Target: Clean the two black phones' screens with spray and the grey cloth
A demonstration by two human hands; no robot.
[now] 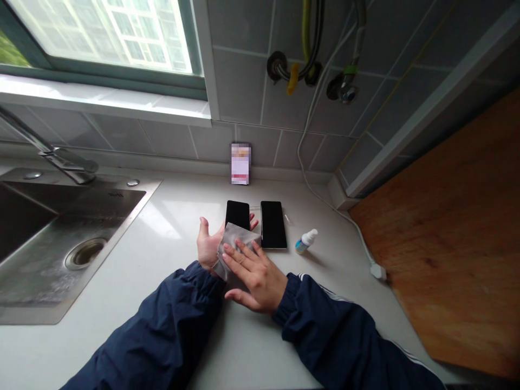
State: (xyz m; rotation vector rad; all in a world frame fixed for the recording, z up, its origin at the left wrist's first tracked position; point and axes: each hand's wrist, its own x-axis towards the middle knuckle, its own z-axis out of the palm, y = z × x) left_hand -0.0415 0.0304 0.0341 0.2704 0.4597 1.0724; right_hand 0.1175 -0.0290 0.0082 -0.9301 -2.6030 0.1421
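My left hand [208, 245] is palm up with its thumb out to the side, and a black smartphone [238, 213] rests on it. A grey cleaning cloth [239, 233] covers the lower part of that phone. Over the cloth lies my right hand [260, 275], fingers stretched and pressing it down against the phone; its thumb sticks out towards me. A second, larger dark smartphone [273, 225] lies flat on the counter just to the right. Beyond it stands a small white spray bottle [306, 241] with a blue label.
A phone with a lit, blurred screen [240, 164] leans against the tiled wall. On the left is a steel sink [148, 189] with a faucet [69, 162]. A white cable [325, 203] runs down to a plug [378, 271] beside a wooden panel [455, 244].
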